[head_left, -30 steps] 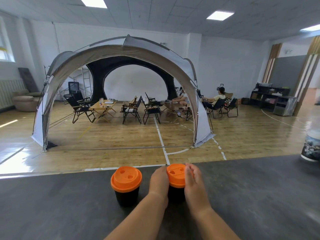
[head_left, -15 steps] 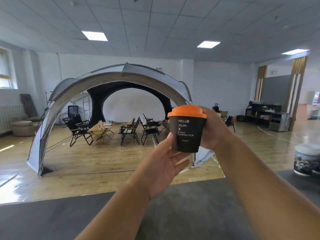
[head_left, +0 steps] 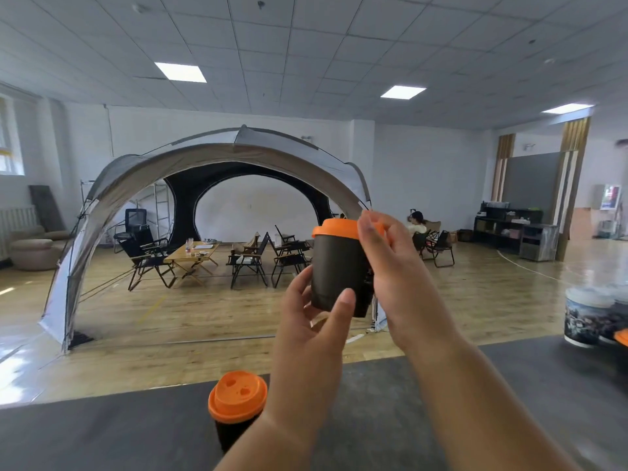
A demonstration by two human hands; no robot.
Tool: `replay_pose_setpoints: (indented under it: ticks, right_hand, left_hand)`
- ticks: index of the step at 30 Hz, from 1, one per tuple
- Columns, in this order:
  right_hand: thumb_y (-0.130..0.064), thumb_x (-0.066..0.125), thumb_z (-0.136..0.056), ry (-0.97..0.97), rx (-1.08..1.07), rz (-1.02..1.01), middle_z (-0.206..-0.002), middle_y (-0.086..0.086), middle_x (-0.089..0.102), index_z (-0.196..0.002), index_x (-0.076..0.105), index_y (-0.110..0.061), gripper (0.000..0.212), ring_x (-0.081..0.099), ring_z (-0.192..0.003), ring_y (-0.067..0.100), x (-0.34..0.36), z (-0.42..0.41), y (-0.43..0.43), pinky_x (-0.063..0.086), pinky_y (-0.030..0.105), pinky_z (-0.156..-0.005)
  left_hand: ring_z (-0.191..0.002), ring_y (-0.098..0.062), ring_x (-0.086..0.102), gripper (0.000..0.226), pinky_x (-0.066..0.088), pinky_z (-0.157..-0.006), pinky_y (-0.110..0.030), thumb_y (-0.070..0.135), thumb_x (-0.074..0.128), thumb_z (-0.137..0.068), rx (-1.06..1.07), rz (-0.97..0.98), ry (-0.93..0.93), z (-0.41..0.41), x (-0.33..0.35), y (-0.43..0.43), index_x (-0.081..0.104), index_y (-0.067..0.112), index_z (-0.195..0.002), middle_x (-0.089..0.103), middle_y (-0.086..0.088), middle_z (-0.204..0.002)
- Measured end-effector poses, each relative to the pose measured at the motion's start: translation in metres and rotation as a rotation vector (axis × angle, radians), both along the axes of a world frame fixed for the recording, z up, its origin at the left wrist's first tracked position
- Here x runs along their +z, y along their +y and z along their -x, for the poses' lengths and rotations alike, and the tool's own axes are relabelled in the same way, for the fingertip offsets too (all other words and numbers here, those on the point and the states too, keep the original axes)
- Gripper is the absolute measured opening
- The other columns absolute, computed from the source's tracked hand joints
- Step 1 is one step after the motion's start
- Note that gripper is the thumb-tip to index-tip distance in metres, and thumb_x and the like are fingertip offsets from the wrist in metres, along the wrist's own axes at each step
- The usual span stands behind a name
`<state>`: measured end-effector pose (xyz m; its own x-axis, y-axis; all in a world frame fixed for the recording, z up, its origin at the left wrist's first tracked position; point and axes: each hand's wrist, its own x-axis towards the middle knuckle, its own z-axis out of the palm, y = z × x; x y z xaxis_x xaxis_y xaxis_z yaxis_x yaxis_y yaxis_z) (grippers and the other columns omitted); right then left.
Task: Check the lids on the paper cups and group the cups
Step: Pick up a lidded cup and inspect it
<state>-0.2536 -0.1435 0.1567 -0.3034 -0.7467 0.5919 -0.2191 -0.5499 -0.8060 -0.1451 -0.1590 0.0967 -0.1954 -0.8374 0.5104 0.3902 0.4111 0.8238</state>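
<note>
I hold a black paper cup (head_left: 336, 270) with an orange lid (head_left: 334, 228) raised in the air before me. My left hand (head_left: 312, 331) grips the cup's base, thumb on its front. My right hand (head_left: 390, 266) wraps the cup's right side, its fingers on the lid's rim. A second black cup with an orange lid (head_left: 237, 396) stands on the dark grey table (head_left: 102, 433), below and left of the raised cup, partly hidden by my left forearm.
At the table's right edge stands a white printed cup (head_left: 584, 316), with an orange lid's corner (head_left: 622, 336) beside it. Beyond the table lie a wooden floor, a large tent (head_left: 204, 158), folding chairs and a seated person (head_left: 416, 224).
Both hands lifted the right cup off the table to eye level. It has since turned so its lettering faces away, and my right fingers moved onto the lid. The view tilted up.
</note>
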Motion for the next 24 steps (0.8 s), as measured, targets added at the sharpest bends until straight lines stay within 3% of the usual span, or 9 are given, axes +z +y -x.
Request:
replay_pose_setpoints:
  ticks: [3,5,7,11,14,17,19,21,24]
  right_hand:
    - [-0.067,0.053,-0.082,-0.020,-0.025,0.044,-0.105,0.001,0.064,-0.109,0.060,-0.030,0.047,0.066,-0.093,0.012,0.006,0.003,0.001,0.056,0.029,-0.073]
    - [-0.065,0.056,-0.080,-0.096,0.088,0.045,-0.107,0.008,0.066,-0.111,0.064,-0.023,0.053,0.066,-0.099,0.016,0.010,0.011,-0.004,0.056,0.039,-0.086]
    - [-0.066,0.060,-0.078,-0.232,0.288,0.001,-0.122,0.018,0.064,-0.122,0.063,-0.016,0.067,0.063,-0.113,0.029,0.010,0.021,-0.011,0.048,0.052,-0.100]
    - [-0.069,0.058,-0.074,-0.440,0.707,-0.283,-0.123,0.021,0.062,-0.125,0.063,-0.003,0.084,0.065,-0.103,0.030,0.011,0.025,-0.014,0.052,0.041,-0.092]
    - [-0.072,0.043,-0.083,-0.457,0.835,-0.300,-0.121,0.015,0.064,-0.122,0.065,-0.005,0.081,0.055,-0.115,0.025,0.006,0.023,-0.017,0.037,0.036,-0.106]
    - [-0.067,0.049,-0.085,-0.462,0.806,-0.277,-0.135,0.016,0.054,-0.133,0.057,-0.005,0.079,0.044,-0.125,0.028,0.005,0.020,-0.019,0.027,0.039,-0.113]
    - [-0.062,0.053,-0.086,-0.502,0.784,-0.242,-0.141,0.017,0.045,-0.145,0.042,-0.005,0.083,0.046,-0.124,0.033,0.008,0.020,-0.017,0.038,0.044,-0.106]
    - [-0.056,0.046,-0.091,-0.496,0.664,-0.135,-0.129,0.017,0.059,-0.139,0.048,-0.007,0.069,0.059,-0.115,0.033,0.011,0.017,-0.009,0.052,0.045,-0.093]
    - [-0.056,0.049,-0.087,-0.332,0.437,0.088,-0.131,0.017,0.060,-0.131,0.057,-0.016,0.060,0.056,-0.123,0.036,0.015,0.009,0.013,0.042,0.057,-0.104]
  left_hand:
    - [-0.098,-0.006,0.065,0.051,0.049,-0.082,-0.026,0.056,0.068,-0.078,-0.048,-0.060,0.090,0.001,0.005,0.008,0.054,0.034,-0.122,0.069,0.008,-0.107]
    - [-0.094,-0.014,0.066,0.050,0.051,-0.082,-0.033,0.051,0.063,-0.074,-0.215,-0.238,0.232,-0.001,0.011,0.008,0.061,0.025,-0.117,0.071,0.000,-0.101]
    - [-0.093,-0.021,0.065,0.047,0.053,-0.084,-0.039,0.051,0.058,-0.074,-0.442,-0.416,0.299,-0.004,0.014,0.009,0.071,0.019,-0.105,0.070,-0.011,-0.101]
    - [-0.107,-0.030,0.066,0.059,0.054,-0.089,-0.041,0.054,0.053,-0.079,-0.703,-0.526,0.355,-0.006,0.014,0.025,0.066,0.012,-0.118,0.067,-0.021,-0.118]
    - [-0.098,-0.030,0.069,0.041,0.056,-0.084,-0.041,0.041,0.056,-0.079,-0.739,-0.500,0.445,-0.003,0.015,0.035,0.078,0.009,-0.096,0.068,-0.024,-0.111]
    - [-0.093,-0.032,0.070,0.030,0.056,-0.082,-0.041,0.029,0.059,-0.076,-0.691,-0.488,0.492,-0.003,0.016,0.038,0.079,0.006,-0.080,0.069,-0.028,-0.104]
    - [-0.089,-0.032,0.072,0.030,0.057,-0.079,-0.041,0.026,0.060,-0.073,-0.643,-0.465,0.499,-0.006,0.018,0.040,0.079,0.004,-0.078,0.069,-0.030,-0.103]
    - [-0.086,-0.030,0.073,0.032,0.059,-0.076,-0.036,0.025,0.060,-0.071,-0.559,-0.411,0.474,-0.010,0.018,0.041,0.074,0.002,-0.088,0.069,-0.031,-0.101]
    - [-0.080,-0.026,0.073,0.038,0.061,-0.070,-0.030,0.025,0.064,-0.066,-0.329,-0.267,0.395,-0.018,0.016,0.035,0.066,0.007,-0.099,0.072,-0.023,-0.095]
